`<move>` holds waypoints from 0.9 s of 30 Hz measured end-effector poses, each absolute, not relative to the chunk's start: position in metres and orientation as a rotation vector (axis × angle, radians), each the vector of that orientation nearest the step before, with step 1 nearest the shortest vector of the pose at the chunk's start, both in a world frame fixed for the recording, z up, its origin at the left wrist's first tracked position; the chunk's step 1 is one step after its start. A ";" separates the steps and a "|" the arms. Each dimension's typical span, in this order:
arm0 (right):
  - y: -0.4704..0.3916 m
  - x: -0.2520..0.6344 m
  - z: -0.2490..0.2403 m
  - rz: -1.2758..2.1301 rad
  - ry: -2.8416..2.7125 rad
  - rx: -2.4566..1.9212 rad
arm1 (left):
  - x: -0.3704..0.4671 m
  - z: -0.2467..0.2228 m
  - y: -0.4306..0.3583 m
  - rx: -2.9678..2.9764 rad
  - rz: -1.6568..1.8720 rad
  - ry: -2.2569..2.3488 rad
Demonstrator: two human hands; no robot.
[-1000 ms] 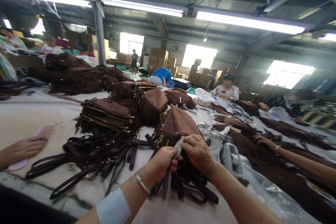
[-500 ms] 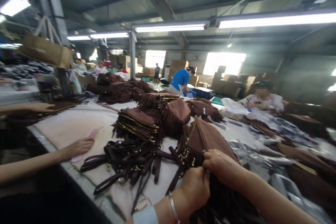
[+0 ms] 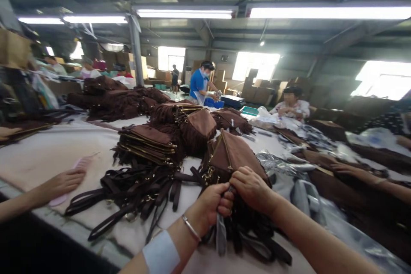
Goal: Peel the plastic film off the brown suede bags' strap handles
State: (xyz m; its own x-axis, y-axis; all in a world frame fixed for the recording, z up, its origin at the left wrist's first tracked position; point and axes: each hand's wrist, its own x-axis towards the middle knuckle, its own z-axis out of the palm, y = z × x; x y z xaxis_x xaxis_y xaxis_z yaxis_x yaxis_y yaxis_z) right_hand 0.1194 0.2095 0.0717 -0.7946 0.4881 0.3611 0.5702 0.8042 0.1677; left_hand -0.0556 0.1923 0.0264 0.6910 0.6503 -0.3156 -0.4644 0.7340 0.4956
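Observation:
My left hand [image 3: 215, 205] is closed around a dark strap [image 3: 221, 235] that looks wrapped in greyish film; its lower end hangs below the fist. Touching it, my right hand [image 3: 250, 184] pinches near the strap's top, beside the zipper end of a brown fringed bag [image 3: 239, 154]. What lies between those fingertips is mostly hidden. This bag tops a stack, with gold clasps on its left side. Below my hands, more dark straps [image 3: 272, 246] and fringe spread over the pale tabletop [image 3: 195, 257].
Left lie loose straps [image 3: 141, 192] and stacked zippered bags [image 3: 147, 141]. A co-worker's hand [image 3: 69, 182] holds a pink comb [image 3: 84, 163]. Clear plastic bags [image 3: 343, 231] and another person's arm [image 3: 362, 175] are at right. More fringed bags [image 3: 112, 98] are heaped behind.
The view has swung right. My left fist has turned and risen, and the film-wrapped strap now shows below it. Another person's arm has come into view at right.

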 end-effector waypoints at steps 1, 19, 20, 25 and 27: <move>0.209 0.121 0.069 -0.378 -2.679 -0.828 | -0.053 0.025 0.192 0.412 0.654 0.518; 0.123 0.338 0.054 0.443 -0.966 -2.123 | -0.024 0.023 0.181 0.951 0.928 1.013; 0.120 0.345 0.047 0.525 -0.907 -2.139 | -0.022 0.022 0.181 0.956 0.927 1.017; 0.126 0.335 0.014 0.689 -0.791 -2.059 | -0.019 0.017 0.181 0.975 0.928 1.018; 0.132 0.329 0.010 0.668 -0.766 -2.012 | -0.020 0.016 0.181 0.981 0.925 1.018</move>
